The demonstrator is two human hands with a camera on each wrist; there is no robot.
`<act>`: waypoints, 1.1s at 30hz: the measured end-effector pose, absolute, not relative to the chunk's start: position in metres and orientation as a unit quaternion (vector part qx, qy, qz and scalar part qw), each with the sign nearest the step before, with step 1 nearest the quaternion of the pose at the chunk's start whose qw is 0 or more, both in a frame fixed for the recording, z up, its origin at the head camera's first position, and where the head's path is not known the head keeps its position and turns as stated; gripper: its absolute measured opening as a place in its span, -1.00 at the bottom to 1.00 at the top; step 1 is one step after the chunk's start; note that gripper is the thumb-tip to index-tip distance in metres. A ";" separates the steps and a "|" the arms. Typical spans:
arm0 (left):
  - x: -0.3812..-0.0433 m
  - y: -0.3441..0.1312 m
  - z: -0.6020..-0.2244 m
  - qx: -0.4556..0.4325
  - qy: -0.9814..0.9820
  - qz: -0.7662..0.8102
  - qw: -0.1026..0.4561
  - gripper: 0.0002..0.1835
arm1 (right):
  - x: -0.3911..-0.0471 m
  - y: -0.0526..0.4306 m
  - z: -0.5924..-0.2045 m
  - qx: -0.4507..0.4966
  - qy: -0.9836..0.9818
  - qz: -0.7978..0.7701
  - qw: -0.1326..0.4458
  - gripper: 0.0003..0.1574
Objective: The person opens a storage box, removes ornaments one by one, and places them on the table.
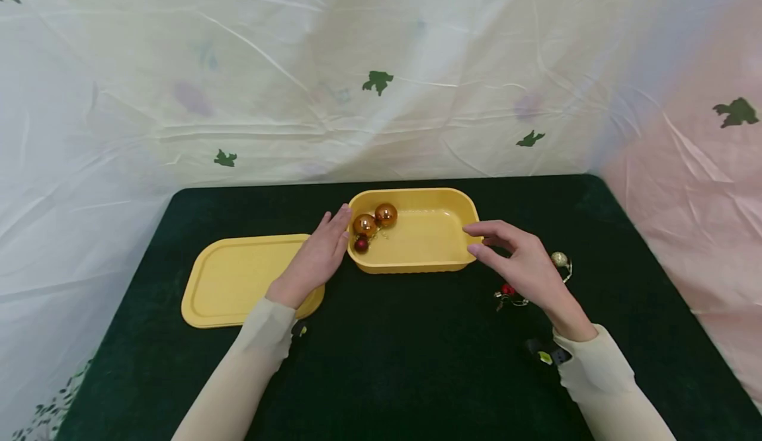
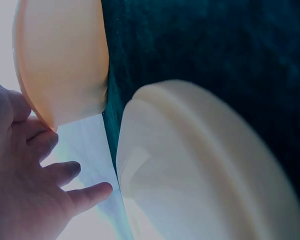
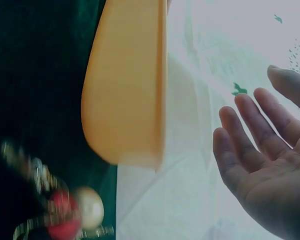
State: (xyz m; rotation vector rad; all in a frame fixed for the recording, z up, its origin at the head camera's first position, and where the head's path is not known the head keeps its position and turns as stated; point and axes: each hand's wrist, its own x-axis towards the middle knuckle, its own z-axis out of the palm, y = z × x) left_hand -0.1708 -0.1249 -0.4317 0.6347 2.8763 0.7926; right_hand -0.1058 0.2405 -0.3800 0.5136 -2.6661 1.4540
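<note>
A yellow rectangular box stands on the dark green cloth, its open top facing up. Two shiny amber balls and a small dark red ball lie at its left end. My left hand touches the box's left rim with fingers stretched out; the left wrist view shows its fingertips at that rim. Over the right rim hovers my right hand, fingers loosely bent and nothing between them. In the right wrist view this hand is apart from the box wall.
A flat yellow lid lies left of the box, partly under my left forearm. Right of the box, partly hidden by my right hand, lie ornaments on a chain, with a red ball and a glittery gold ball. A patterned curtain hangs behind.
</note>
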 end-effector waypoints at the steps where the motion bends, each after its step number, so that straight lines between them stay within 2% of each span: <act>1: -0.171 -0.124 -0.432 0.207 0.943 0.257 0.045 -0.41 | -0.108 0.238 -0.381 0.166 -0.865 0.474 0.028 -0.62; 13: -0.168 -0.122 -0.434 0.199 0.947 0.249 0.039 -0.40 | -0.131 0.203 -0.393 0.174 -0.851 0.496 -0.014 -0.50; 27: -0.171 -0.124 -0.436 0.221 0.945 0.240 0.020 -0.41 | -0.157 0.157 -0.396 0.254 -0.845 0.470 -0.020 -0.46; 33: -0.172 -0.124 -0.435 0.224 0.944 0.243 0.016 -0.41 | -0.167 0.142 -0.396 0.266 -0.855 0.443 -0.045 -0.44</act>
